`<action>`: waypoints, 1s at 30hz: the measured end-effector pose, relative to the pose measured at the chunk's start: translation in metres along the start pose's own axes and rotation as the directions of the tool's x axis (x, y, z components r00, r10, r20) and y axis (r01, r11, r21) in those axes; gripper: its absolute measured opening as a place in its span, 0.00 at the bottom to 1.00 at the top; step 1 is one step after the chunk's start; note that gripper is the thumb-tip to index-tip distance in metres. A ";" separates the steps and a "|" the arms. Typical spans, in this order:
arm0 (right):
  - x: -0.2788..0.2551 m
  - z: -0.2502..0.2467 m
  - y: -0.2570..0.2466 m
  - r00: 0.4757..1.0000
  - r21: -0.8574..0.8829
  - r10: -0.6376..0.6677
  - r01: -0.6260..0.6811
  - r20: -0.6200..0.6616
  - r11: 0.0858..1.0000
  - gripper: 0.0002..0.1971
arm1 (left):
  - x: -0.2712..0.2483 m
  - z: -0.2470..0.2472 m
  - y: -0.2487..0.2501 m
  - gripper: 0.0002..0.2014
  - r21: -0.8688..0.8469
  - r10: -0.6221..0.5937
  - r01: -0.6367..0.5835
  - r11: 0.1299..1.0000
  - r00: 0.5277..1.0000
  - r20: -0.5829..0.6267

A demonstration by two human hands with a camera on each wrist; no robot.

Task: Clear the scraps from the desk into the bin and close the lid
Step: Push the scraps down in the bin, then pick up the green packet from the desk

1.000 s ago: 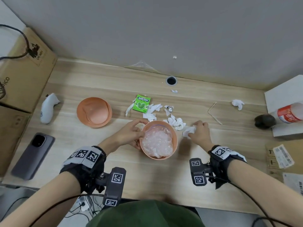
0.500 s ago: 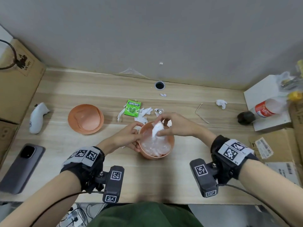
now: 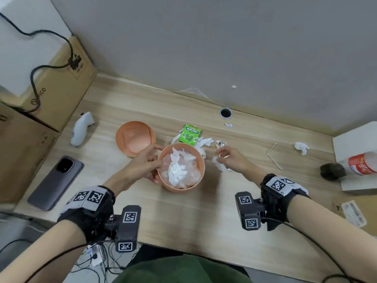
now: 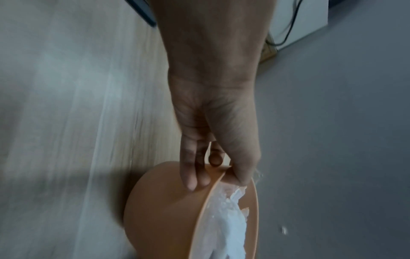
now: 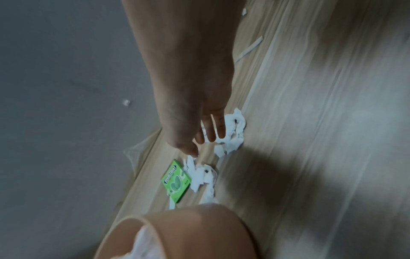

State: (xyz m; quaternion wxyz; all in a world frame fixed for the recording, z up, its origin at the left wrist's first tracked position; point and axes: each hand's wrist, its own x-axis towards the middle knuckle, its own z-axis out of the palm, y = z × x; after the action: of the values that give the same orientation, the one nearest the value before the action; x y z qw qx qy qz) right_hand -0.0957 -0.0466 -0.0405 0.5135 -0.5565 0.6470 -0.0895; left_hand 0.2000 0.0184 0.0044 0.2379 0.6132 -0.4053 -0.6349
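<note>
The orange bin (image 3: 201,176) stands mid-desk, lined with clear plastic, with white tissue inside. My left hand (image 3: 146,164) grips its left rim, thumb inside and fingers outside (image 4: 195,177). The orange lid (image 3: 135,138) lies upturned to the bin's left. My right hand (image 3: 228,158) hovers open and empty just over a white paper scrap (image 3: 219,166) right of the bin; the right wrist view shows its fingers (image 5: 219,131) above those scraps (image 5: 233,138). Behind the bin lie a green gum pack (image 3: 191,134), more white scraps (image 3: 204,142) and a foil ball (image 3: 220,143).
A crumpled tissue (image 3: 301,147) and a thin bent stick (image 3: 273,156) lie at the right. A grey phone (image 3: 55,182) and a white controller (image 3: 80,130) lie at the left beside cardboard boxes (image 3: 51,92). A bottle (image 3: 363,163) and a dark round object (image 3: 332,171) are at the far right.
My right hand carried a white scrap to the bin, let it go inside, then moved back right over the scraps on the desk. The left hand stayed on the bin's rim.
</note>
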 end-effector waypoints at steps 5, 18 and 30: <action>0.028 0.030 -0.015 0.998 -0.209 -0.068 0.065 -0.003 0.976 0.30 | -0.019 -0.031 -0.023 0.19 -0.131 -0.024 0.008 0.991 0.992 -0.123; 0.087 0.074 -0.068 0.980 -0.605 -0.157 0.201 0.125 0.770 0.53 | -0.043 -0.058 -0.075 0.20 -0.231 -0.118 0.072 0.970 0.975 -0.189; 0.036 -0.002 0.004 0.984 -0.630 -0.026 -0.093 -0.177 0.771 0.27 | 0.008 -0.021 -0.025 0.21 -0.155 -0.005 0.001 0.988 1.000 -0.028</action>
State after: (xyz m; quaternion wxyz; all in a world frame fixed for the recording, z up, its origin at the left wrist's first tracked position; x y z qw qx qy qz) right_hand -0.0944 -0.0751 -0.0624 0.2376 -0.6753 0.6917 0.0954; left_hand 0.2242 0.0216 -0.0190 0.2895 0.6023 -0.3503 -0.6562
